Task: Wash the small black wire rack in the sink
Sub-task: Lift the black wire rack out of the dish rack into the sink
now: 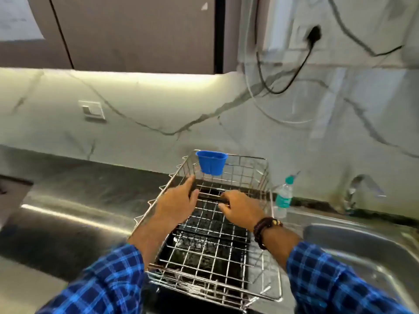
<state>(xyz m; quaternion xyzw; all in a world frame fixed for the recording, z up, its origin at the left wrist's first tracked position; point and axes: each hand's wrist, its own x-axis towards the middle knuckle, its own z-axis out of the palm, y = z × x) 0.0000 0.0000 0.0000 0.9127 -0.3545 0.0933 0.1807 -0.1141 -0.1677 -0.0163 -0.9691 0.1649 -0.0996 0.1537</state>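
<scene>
The small black wire rack (210, 195) shows as dark bars lying across the inside of a large steel wire dish basket (254, 288) on the counter. My left hand (179, 201) reaches into the basket at its left wall, thumb and fingers closed on the rack's left end. From the right, my right hand (240, 208) curls its fingers over the rack's other end. Most of the rack is hidden by my hands. The steel sink (367, 257) lies to the right of the basket. The picture is blurred by motion.
A blue plastic cup holder (212, 162) hangs on the basket's back rim. A water bottle (283, 197) stands behind the basket's right side, and a faucet (362, 185) rises at the sink's back. A black tray (226, 264) lies under the basket. Cables hang on the marble wall.
</scene>
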